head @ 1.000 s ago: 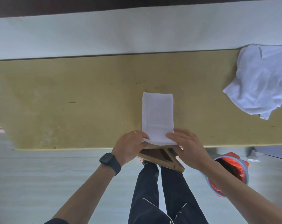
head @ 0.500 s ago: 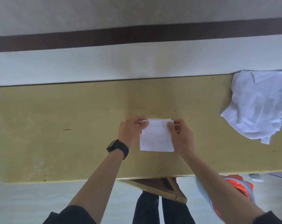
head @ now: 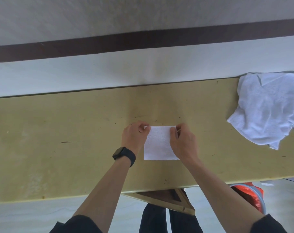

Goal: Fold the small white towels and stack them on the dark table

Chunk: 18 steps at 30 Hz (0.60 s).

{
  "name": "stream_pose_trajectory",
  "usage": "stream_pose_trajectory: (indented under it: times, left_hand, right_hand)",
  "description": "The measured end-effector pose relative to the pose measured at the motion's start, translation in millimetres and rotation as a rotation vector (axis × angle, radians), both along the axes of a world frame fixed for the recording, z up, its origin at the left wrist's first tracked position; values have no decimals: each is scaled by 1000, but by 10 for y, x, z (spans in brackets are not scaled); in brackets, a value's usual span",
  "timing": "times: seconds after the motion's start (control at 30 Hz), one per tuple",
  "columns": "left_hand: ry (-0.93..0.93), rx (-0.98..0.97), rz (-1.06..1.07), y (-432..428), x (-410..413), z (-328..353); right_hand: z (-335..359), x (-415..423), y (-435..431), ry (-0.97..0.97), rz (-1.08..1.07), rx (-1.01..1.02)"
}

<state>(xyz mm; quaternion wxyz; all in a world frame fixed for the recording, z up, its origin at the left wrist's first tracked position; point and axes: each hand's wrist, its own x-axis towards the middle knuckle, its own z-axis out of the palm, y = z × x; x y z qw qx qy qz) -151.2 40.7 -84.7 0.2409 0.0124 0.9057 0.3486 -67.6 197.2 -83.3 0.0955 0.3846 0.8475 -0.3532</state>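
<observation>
A small white towel (head: 158, 145), folded into a near-square, lies flat in the middle of the yellowish table (head: 58, 140). My left hand (head: 134, 137) pinches its far left corner and my right hand (head: 183, 142) pinches its far right corner. Both hands rest on the towel's far edge. A heap of unfolded white towels (head: 267, 108) sits at the table's far right.
The table's near edge runs across the bottom, with a wooden brace (head: 166, 199) under it and my dark trouser legs (head: 168, 221) below. A red-lined bucket (head: 249, 197) stands on the floor at the right. A white wall with a dark strip (head: 143, 41) lies behind the table.
The long towel strip was folded in half: both hands carried its near end up to the far edge. The hands now hold the far corners, hardly moved since half a second ago.
</observation>
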Motion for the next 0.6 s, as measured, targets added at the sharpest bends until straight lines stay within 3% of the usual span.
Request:
stream_pose_trajectory:
  times: [0.23,0.3,0.43,0.53,0.6]
  left_hand:
    - [38,-109,-77,18,37,41]
    - [167,-182,-149,-20,131,63]
    - [551,-245,-356,-165,456,-96]
    - [567,-290,-553,-195,591,-281]
    - [500,-327,-590,-189,572,-354]
  right_hand:
    - [33,51,40,-80,110,205]
    - [23,154,51,-47,87,236]
    - [-54,424,-96,287,250,392]
    - [-208,503,-198,265,459,408]
    - [-311,499,-179,181,489,387]
